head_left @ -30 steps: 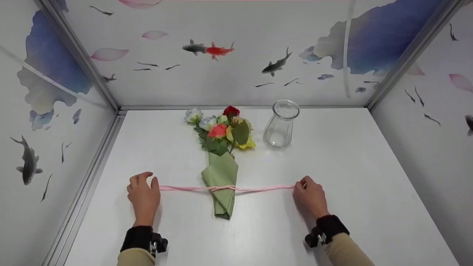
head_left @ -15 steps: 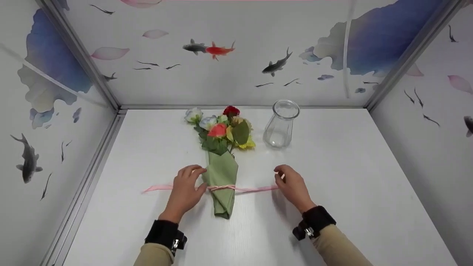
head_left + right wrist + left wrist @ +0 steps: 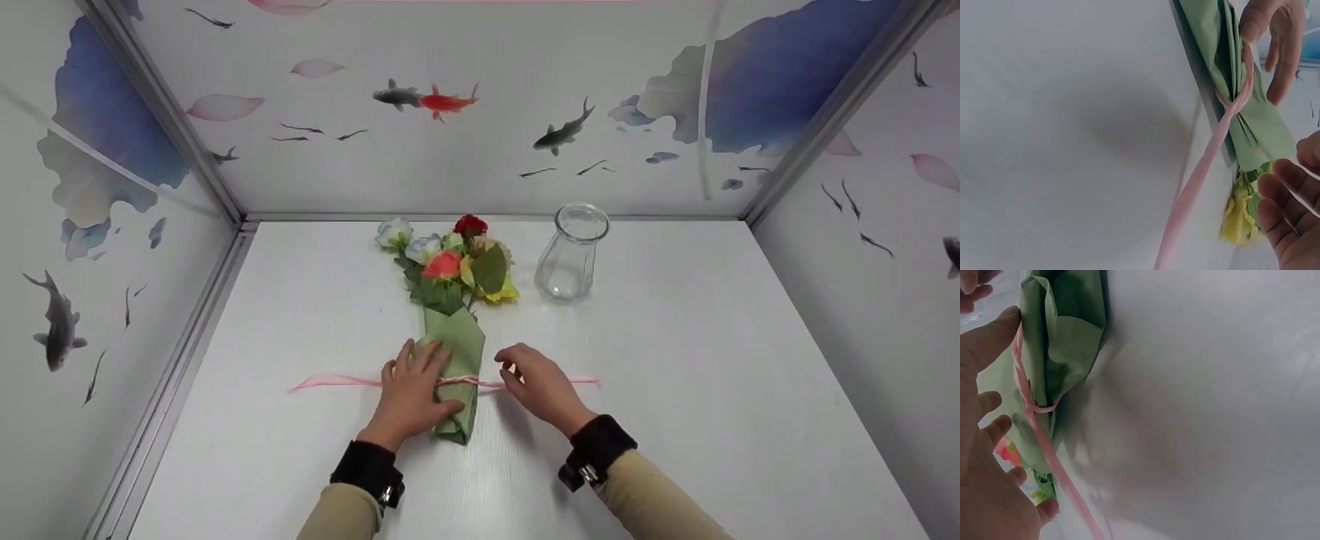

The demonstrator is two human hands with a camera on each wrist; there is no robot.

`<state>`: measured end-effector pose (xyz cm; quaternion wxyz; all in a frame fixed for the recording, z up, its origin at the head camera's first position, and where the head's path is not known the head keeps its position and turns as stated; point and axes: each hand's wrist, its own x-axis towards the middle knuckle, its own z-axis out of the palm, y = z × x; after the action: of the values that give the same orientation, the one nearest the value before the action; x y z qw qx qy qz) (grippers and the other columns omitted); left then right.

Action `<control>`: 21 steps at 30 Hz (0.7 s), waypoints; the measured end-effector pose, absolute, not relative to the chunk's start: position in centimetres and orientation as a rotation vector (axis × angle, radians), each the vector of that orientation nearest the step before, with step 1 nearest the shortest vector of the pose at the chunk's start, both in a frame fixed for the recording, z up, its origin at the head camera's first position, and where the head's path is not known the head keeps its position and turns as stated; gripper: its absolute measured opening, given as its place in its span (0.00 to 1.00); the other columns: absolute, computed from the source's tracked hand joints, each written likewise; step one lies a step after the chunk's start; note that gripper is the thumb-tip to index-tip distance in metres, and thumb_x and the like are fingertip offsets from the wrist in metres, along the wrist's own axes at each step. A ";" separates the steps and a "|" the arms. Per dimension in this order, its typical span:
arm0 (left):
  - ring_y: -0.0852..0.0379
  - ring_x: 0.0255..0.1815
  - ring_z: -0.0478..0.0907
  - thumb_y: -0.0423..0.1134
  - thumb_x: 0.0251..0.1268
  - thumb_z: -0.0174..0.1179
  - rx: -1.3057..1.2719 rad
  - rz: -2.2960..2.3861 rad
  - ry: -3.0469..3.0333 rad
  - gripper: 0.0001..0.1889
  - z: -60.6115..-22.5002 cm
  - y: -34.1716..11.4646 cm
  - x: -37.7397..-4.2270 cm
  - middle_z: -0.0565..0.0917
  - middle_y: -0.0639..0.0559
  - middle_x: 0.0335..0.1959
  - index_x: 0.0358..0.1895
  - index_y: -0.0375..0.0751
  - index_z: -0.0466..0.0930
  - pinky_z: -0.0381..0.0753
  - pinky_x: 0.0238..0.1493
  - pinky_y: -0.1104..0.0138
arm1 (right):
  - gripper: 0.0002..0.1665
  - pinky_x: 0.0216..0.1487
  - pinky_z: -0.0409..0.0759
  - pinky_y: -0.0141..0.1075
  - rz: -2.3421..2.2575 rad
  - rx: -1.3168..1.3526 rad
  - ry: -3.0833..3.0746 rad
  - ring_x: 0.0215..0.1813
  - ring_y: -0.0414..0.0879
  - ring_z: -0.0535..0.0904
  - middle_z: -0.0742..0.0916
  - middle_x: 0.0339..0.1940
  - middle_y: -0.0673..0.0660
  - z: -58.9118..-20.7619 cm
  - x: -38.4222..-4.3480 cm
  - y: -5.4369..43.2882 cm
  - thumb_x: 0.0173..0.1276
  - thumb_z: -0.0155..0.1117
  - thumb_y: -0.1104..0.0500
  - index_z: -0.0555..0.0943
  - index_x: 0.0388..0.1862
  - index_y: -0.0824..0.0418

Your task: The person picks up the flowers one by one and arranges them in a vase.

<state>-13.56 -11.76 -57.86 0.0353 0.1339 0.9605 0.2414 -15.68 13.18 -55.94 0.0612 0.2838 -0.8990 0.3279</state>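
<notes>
A bouquet [image 3: 442, 264] of red, yellow and pale blue flowers lies on the table, its stems wrapped in green paper [image 3: 459, 334]. A pink ribbon [image 3: 337, 380] crosses the wrap with a twist at its middle, its ends spread to both sides. My left hand [image 3: 411, 396] lies over the left side of the wrap with fingers spread; in the left wrist view its thumb [image 3: 996, 334] is right at the ribbon. Just right of the wrap, my right hand [image 3: 546, 388] is over the ribbon. Its loosely bent fingers [image 3: 1278, 191] hold nothing in the right wrist view.
A clear glass vase [image 3: 564, 264] stands upright to the right of the flowers. White panels printed with fish and petals, joined by metal frame strips [image 3: 487, 218], enclose the white table [image 3: 712, 360] at the back and sides.
Both hands have let go of the ribbon ends and moved inward. The left hand has come onto the wrap, the right close to its right side. Bouquet and vase stay put.
</notes>
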 end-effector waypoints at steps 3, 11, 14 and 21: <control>0.32 0.82 0.44 0.62 0.58 0.71 0.384 0.708 2.941 0.50 -58.4 -11.5 -13.8 0.58 0.49 0.81 0.80 0.48 0.60 0.50 0.71 0.32 | 0.10 0.42 0.83 0.39 0.988 0.939 -2.704 0.41 0.47 0.82 0.84 0.42 0.56 -56.3 -15.5 12.1 0.72 0.65 0.66 0.81 0.51 0.62; 0.31 0.82 0.44 0.63 0.55 0.71 0.367 0.711 2.918 0.52 -59.4 -11.3 -14.0 0.58 0.49 0.81 0.80 0.45 0.59 0.48 0.71 0.29 | 0.11 0.52 0.81 0.43 0.792 1.051 -2.728 0.50 0.50 0.80 0.83 0.49 0.56 -57.8 -15.2 10.2 0.72 0.66 0.63 0.82 0.52 0.61; 0.32 0.82 0.45 0.63 0.55 0.71 0.363 0.724 2.912 0.53 -59.7 -11.3 -14.0 0.58 0.49 0.81 0.81 0.44 0.59 0.46 0.71 0.29 | 0.13 0.55 0.80 0.44 0.753 1.072 -2.754 0.54 0.52 0.79 0.81 0.53 0.57 -58.4 -15.1 9.7 0.74 0.65 0.62 0.82 0.56 0.60; 0.31 0.82 0.45 0.62 0.56 0.71 0.352 0.745 2.894 0.52 -60.1 -11.3 -13.9 0.58 0.48 0.82 0.81 0.44 0.59 0.42 0.72 0.28 | 0.14 0.52 0.81 0.45 0.671 1.076 -2.792 0.52 0.53 0.79 0.79 0.53 0.58 -59.5 -14.9 8.9 0.75 0.63 0.62 0.81 0.57 0.60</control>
<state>-13.93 -11.28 -60.13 0.0662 0.1167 0.9597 0.2470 -14.93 8.94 -59.51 0.0376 0.3505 -0.9099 0.2186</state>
